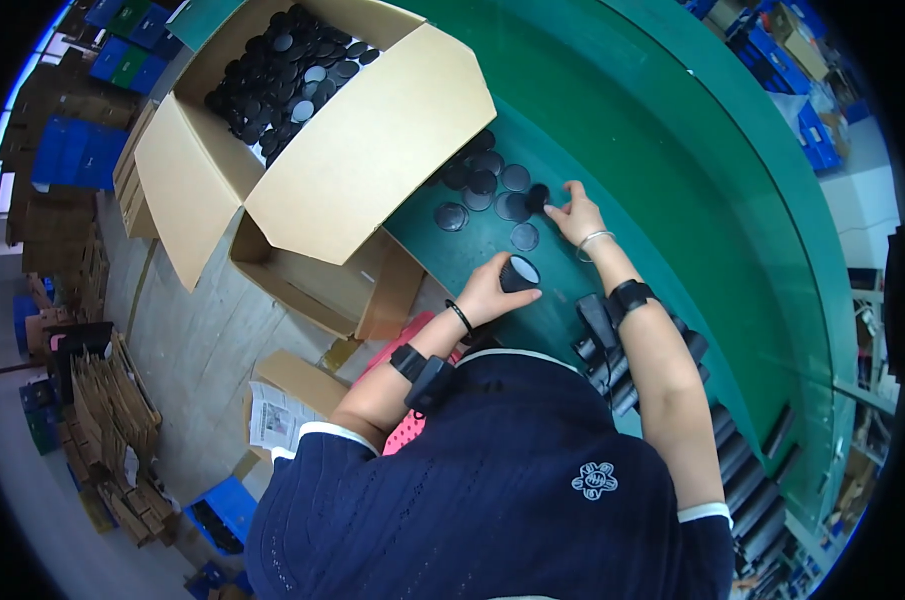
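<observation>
Wrapped in the fingers of my left hand (488,292) is a black, ribbed-sided stack of discs (520,274) with a pale grey end face tilted up. My right hand (577,216) pinches a single black disc (539,197) between thumb and fingers, just above the green table (573,270). Several loose black discs (483,182) lie overlapping on the table to the left of my right hand. One black disc (525,237) lies apart from them, between my two hands.
An open cardboard box (373,140) full of black discs stands at the upper left, its flap reaching over the table. Below it sits another open cardboard box (303,285). Dark tubes (753,510) lie along the right, beyond my right forearm. Flattened cardboard (123,430) is piled at the far left.
</observation>
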Available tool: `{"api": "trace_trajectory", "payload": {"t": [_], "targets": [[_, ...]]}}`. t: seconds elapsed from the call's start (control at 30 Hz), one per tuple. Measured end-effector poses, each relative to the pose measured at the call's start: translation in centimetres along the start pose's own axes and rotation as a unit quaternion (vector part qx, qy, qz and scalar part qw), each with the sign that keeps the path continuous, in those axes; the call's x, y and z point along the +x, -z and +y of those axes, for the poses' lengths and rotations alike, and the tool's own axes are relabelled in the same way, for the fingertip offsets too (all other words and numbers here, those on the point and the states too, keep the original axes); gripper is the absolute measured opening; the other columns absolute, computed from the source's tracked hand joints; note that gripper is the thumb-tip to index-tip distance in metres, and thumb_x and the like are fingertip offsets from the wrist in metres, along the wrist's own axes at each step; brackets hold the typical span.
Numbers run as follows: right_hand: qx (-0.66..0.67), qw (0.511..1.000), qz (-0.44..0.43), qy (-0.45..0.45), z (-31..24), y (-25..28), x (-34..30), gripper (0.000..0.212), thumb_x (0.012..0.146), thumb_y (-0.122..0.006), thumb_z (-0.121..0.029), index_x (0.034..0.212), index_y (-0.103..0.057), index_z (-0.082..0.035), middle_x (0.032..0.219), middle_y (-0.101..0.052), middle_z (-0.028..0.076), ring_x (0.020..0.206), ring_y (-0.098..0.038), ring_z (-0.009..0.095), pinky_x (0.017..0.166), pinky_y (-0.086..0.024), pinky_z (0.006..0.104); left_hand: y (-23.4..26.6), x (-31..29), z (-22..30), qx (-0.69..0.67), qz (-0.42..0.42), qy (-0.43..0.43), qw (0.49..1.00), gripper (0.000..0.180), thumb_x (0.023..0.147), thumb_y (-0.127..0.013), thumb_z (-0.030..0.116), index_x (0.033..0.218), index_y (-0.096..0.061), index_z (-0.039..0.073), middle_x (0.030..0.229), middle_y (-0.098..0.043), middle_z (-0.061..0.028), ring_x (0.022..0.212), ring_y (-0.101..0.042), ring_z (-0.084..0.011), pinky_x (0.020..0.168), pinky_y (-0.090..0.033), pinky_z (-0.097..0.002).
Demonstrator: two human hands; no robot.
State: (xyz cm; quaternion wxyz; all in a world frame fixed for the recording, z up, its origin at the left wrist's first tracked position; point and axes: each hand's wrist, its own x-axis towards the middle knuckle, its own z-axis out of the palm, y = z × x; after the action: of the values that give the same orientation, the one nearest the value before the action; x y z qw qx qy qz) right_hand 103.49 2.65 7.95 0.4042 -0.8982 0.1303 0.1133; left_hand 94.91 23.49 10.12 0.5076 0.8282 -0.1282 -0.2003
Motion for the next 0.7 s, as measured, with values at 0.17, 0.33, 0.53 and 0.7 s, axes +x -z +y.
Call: {"api": "trace_trajectory", "payload": {"t": [0.17,0.33,0.53,0.7], "targets": [[-0.194,0.974,-0.084,0.075,-0.6,-3.2,-2.3,0.07,0.063,-0.083,-0.034,0.117,-0.048,-0.005,0.114,-0.057,0.02,0.104,-0.058,0.038,0.087,-0.049,0.0444,1.2,0.3,-2.2,-0.169,0.034,0.042,0.984,0.051,0.076,-0.078,0.026,0.111,-0.055,-0.003,0.101,-0.063,-0.0097,0.093,-0.059,-0.0147,0.082,-0.048,-0.0292],[-0.177,0.97,-0.043,0.161,1.7,-4.4,-3.6,0.064,0.064,-0.081,-0.022,0.116,-0.049,-0.003,0.116,-0.053,0.017,0.102,-0.059,0.033,0.082,-0.051,0.0404,1.9,0.9,-1.1,-0.308,0.039,0.09,0.946,0.045,0.076,-0.078,0.024,0.107,-0.058,-0.002,0.099,-0.065,-0.0072,0.09,-0.059,-0.0131,0.081,-0.048,-0.0282],[0.164,0.965,-0.169,0.115,0.3,1.9,-7.9,0.061,0.066,-0.072,0.008,0.122,-0.049,-0.001,0.118,-0.051,0.01,0.102,-0.057,0.015,0.079,-0.049,0.0246,1.9,1.6,0.6,-0.38,-0.156,0.04,0.911,0.046,0.076,-0.077,0.012,0.117,-0.057,0.003,0.106,-0.061,0.0005,0.096,-0.055,-0.0089,0.085,-0.045,-0.0235],[0.524,0.82,-0.208,0.094,1.7,5.4,-11.6,0.067,0.074,-0.07,0.006,0.135,-0.043,-0.001,0.131,-0.05,0.01,0.12,-0.049,0.017,0.1,-0.042,0.0301,0.3,2.4,4.3,-0.45,-0.26,-0.005,0.855,0.049,0.077,-0.076,0.009,0.12,-0.054,0.003,0.106,-0.061,0.0012,0.097,-0.056,-0.0087,0.089,-0.045,-0.0242]]}}
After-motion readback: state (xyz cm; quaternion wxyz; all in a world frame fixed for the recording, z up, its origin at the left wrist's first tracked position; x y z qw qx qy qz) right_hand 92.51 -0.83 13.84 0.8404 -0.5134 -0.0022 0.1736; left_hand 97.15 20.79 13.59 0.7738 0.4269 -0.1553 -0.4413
